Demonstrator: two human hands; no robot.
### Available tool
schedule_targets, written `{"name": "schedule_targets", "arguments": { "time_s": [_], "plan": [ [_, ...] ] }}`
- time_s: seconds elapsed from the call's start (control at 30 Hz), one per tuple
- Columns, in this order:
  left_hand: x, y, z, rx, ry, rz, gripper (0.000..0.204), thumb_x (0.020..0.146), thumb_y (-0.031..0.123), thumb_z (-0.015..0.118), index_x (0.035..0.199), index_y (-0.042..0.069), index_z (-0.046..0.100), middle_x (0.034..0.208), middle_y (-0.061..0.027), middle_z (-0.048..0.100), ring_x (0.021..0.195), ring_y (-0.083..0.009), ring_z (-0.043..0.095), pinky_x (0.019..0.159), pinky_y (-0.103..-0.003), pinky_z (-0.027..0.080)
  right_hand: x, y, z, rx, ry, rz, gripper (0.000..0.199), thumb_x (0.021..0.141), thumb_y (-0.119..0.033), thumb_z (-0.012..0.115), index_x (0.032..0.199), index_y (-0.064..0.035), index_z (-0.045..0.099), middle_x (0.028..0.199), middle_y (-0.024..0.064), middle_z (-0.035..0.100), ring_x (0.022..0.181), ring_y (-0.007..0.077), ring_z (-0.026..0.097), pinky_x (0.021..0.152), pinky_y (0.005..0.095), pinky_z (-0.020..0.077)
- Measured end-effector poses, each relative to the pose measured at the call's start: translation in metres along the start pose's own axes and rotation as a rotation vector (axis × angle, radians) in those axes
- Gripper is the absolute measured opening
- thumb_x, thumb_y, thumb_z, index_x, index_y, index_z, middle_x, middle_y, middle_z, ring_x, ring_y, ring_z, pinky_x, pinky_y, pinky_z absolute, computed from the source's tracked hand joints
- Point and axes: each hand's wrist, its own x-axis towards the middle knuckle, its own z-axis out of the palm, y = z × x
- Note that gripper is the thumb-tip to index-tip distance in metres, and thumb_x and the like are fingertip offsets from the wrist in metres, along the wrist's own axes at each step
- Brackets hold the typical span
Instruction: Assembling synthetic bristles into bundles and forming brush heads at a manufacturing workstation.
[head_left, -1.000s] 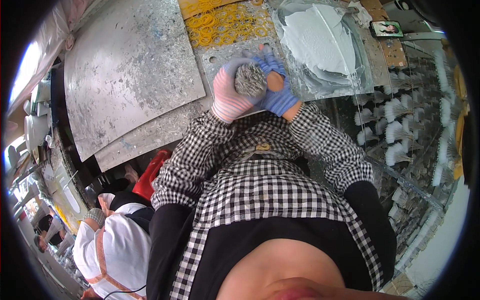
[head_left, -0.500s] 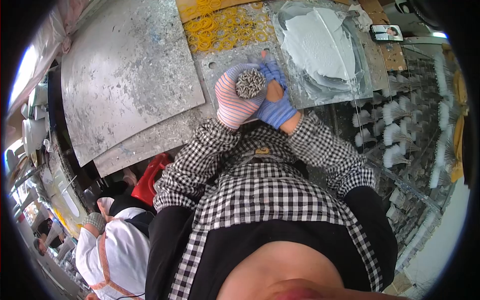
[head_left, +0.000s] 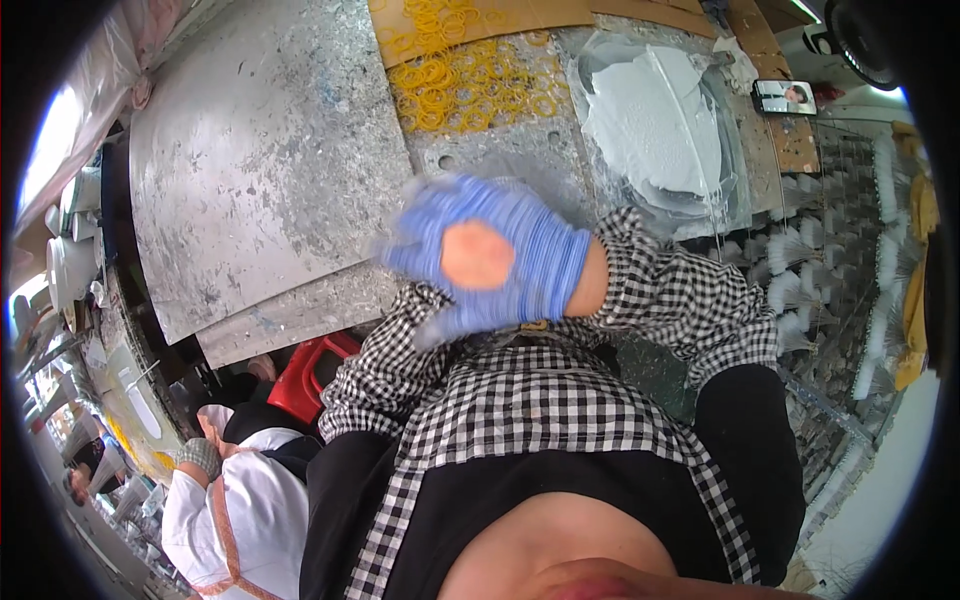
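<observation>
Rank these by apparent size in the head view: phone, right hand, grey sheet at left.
1. Grey sheet
2. Right hand
3. Phone
The hand's edges blur, but the order is plain.

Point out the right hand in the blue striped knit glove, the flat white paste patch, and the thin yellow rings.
Right hand point(head_left: 480, 256): head view, bare patch on its back.
Flat white paste patch point(head_left: 652, 115): head view, middle of spread.
Thin yellow rings point(head_left: 434, 76): head view, densest cluster.

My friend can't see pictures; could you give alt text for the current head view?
A blurred right hand in a holed blue striped glove spreads open at a stained grey worktable, hiding the left hand. Beyond lie yellow rings and, to their right, pale paste.
</observation>
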Motion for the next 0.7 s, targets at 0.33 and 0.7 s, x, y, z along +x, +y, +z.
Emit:
{"name": "schedule_targets", "arguments": {
  "time_s": [0.33, 0.7],
  "plan": [
    [0.008, 0.036, -0.028, -0.186, -0.07, 0.089, 0.035, 0.057, 0.008, 0.085, 0.086, 0.009, 0.065, 0.081, -0.0079, 0.068, 0.082, -0.0282, 0.068, 0.078, -0.039, 0.054, -0.005, 0.133, -0.04, 0.104, 0.223, 0.624, 0.026, 0.09, -0.026, 0.07, 0.11, -0.0099, 0.073, 0.098, 0.0064, 0.071, 0.087, 0.0201, 0.068, 0.079, 0.0309, 0.0544],
    [-0.012, 0.023, -0.013, -0.075, -0.027, 0.121, 0.032, 0.06, 0.013, 0.082, 0.086, 0.011, 0.064, 0.075, -0.0072, 0.064, 0.066, -0.0295, 0.064, 0.063, -0.037, 0.05, 0.038, 0.207, 0.002, -0.315, 0.028, 0.512, 0.026, 0.089, -0.034, 0.065, 0.105, -0.0157, 0.075, 0.104, 0.0066, 0.071, 0.097, 0.027, 0.067, 0.087, 0.0413, 0.0533]
  ]
}}
